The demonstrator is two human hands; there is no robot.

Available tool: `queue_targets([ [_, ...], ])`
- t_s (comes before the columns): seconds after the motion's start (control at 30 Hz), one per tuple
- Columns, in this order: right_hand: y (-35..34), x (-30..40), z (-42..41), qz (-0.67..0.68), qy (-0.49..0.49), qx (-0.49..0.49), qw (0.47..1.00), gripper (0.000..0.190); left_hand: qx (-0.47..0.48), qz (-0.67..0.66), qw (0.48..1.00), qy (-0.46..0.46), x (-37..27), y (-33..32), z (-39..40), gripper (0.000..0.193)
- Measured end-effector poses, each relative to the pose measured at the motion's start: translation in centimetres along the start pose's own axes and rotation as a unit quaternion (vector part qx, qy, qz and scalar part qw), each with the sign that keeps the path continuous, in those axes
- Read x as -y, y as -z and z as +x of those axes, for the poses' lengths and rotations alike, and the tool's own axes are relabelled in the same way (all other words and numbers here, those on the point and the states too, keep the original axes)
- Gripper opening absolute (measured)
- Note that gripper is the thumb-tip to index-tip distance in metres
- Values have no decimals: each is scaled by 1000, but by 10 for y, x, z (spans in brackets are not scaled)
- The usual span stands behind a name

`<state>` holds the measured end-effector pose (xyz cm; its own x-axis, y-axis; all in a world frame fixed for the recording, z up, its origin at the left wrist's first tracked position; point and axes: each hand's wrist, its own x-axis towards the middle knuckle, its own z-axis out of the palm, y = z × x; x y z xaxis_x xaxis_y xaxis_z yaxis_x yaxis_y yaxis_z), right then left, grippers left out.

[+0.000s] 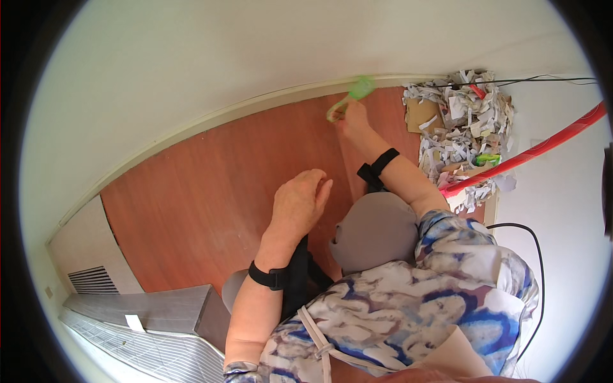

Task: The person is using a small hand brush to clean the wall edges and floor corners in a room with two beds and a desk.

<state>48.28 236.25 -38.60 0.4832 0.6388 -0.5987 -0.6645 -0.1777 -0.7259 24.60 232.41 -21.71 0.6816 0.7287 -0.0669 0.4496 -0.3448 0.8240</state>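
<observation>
My right hand (357,119) is shut on a green object (361,87), blurred by motion, with a loop-like end by the fingers and a wider end near the wall. Its exact kind cannot be made out. The hand is over the reddish-brown wood-look floor (201,191), close to the baseboard. Nearer to me, my left hand (298,203) hangs half curled above the floor. A gap shows between its thumb and fingers, with nothing visible in it. Black straps circle both forearms. My bent knee (378,232), in grey-brown cloth, is between the arms.
Torn paper scraps (467,129) and cardboard (424,116) lie heaped in the right corner. A red pole (536,152) slants across them. Black cables (539,282) run along the right wall. At left are a floor vent (93,280), a grey-brown bed frame (143,306) and striped bedding (148,347).
</observation>
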Motion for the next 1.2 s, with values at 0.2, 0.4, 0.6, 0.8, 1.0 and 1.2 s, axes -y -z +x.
queue_targets([
  [0.2,84,27,20,89,58,-207,973,18,-2,11,1000,10,-2,-2,1,15],
  [0.4,93,42,58,102,11,-119,988,37,11,29,999,9,1,1,-2,16],
  [0.6,2,3,21,17,-75,-102,992,27,25,38,999,16,4,2,-2,18],
  [0.8,-33,-54,-23,-105,-207,123,965,16,24,40,999,21,9,6,-4,19],
  [1.0,-15,-24,21,16,-93,-52,994,11,25,46,999,11,3,6,-3,19],
  [1.2,-83,-40,-7,-36,-141,29,989,17,30,53,998,-1,0,7,-10,18],
])
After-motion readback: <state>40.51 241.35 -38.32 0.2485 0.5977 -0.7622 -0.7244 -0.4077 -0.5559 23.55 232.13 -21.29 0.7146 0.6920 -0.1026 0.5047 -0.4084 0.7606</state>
